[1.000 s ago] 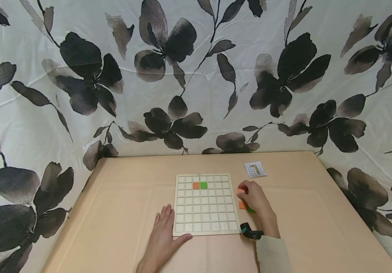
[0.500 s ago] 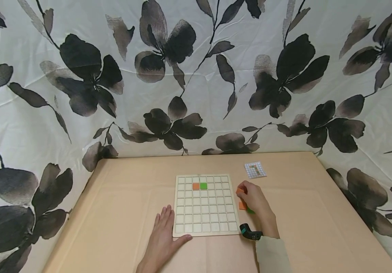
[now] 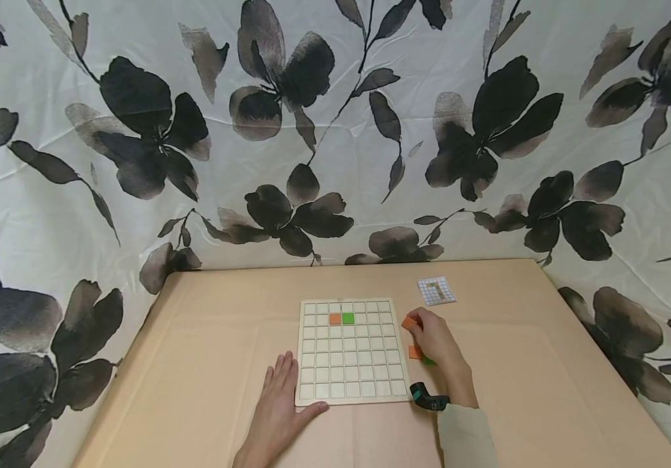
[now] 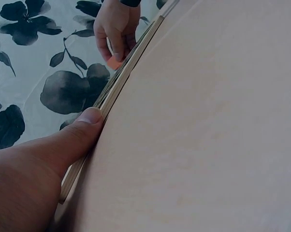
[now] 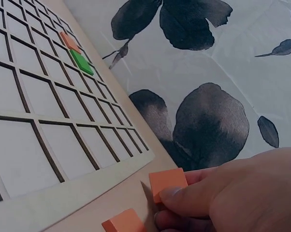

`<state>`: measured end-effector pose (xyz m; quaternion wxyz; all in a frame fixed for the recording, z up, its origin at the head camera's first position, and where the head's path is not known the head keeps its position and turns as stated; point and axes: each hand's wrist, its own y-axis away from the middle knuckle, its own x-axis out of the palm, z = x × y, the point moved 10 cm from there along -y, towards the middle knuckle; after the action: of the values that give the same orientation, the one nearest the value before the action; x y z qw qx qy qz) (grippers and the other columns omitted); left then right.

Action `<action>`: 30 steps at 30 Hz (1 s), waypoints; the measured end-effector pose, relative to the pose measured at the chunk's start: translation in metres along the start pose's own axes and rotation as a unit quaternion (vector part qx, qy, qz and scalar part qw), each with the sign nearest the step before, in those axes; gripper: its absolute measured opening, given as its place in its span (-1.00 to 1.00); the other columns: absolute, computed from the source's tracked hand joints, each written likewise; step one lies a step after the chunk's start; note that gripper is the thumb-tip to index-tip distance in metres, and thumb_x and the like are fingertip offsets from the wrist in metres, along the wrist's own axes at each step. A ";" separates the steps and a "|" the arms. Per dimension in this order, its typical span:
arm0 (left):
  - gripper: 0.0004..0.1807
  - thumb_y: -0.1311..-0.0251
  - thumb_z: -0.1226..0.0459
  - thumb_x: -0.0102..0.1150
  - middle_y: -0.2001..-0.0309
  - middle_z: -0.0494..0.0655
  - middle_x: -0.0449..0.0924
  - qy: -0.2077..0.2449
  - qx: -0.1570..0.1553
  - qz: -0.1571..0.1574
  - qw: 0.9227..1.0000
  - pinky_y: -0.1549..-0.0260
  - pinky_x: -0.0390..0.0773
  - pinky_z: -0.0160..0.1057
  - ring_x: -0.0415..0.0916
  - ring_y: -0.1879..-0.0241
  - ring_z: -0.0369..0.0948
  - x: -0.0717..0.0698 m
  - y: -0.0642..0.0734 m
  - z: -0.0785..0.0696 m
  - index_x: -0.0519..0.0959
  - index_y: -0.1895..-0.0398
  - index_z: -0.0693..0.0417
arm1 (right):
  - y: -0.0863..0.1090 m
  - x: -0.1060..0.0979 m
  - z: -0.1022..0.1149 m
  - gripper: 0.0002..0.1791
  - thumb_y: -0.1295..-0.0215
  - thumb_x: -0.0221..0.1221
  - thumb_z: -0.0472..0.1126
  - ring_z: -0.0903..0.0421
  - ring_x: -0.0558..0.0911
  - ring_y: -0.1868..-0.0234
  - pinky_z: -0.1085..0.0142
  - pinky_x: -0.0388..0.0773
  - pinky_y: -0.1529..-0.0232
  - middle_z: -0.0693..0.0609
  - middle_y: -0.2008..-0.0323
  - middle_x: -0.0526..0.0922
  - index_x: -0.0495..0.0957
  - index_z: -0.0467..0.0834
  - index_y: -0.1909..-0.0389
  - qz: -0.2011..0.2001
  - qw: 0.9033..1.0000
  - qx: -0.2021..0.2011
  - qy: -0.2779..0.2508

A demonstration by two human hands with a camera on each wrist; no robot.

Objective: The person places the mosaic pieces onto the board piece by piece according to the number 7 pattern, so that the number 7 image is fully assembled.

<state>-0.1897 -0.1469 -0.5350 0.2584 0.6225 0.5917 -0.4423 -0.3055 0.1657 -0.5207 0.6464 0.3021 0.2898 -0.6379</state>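
Observation:
A pale wooden grid board (image 3: 351,361) lies on the table, with an orange square tile (image 3: 335,318) and a green square tile (image 3: 348,318) side by side in its upper rows. My left hand (image 3: 277,403) rests at the board's lower left corner, fingers straight along the side and thumb at the front edge. Just right of the board, my right hand (image 3: 437,338) pinches another orange tile (image 5: 166,182) between thumb and fingers, tilted up off the table. Below that hand lie a further orange tile (image 3: 414,351) and a green tile (image 3: 428,359), the latter partly hidden by the hand.
A small card (image 3: 436,290) printed with a coloured grid pattern lies behind the right hand. A black wrist strap (image 3: 429,397) is on the right wrist. Floral cloth (image 3: 382,162) hangs behind the table (image 3: 224,312).
My right hand has lifted the orange tile slightly and tilted it, its fingers shifting a little to the left. The left hand and the board stay put.

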 end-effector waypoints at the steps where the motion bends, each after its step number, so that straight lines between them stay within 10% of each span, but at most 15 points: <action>1: 0.18 0.02 -0.38 0.27 -0.53 0.24 0.16 0.000 0.000 0.000 1.000 -0.56 0.02 0.08 0.06 -0.56 0.10 0.000 0.000 0.000 0.30 -0.41 0.39 | 0.000 0.000 0.001 -0.78 -0.45 0.14 -0.28 0.04 0.56 0.26 0.20 0.64 0.17 -0.13 0.15 0.68 0.56 -0.27 -0.02 -0.002 1.000 0.000 -0.002; 30: 0.17 0.01 -0.37 0.27 -0.53 0.22 0.17 -0.002 0.009 0.000 1.000 -0.57 0.00 0.03 0.07 -0.56 0.09 -0.005 0.004 0.002 0.30 -0.43 0.38 | 0.004 0.012 0.028 -0.83 -0.43 0.16 -0.26 0.10 0.53 0.27 0.35 0.59 0.25 -0.03 0.23 0.64 0.57 -0.18 0.02 -0.039 0.998 -0.009 -0.050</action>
<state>-0.1856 -0.1520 -0.5329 0.2540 0.6243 0.5871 -0.4485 -0.3013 0.1372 -0.5117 0.6372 0.2529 0.2743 -0.6743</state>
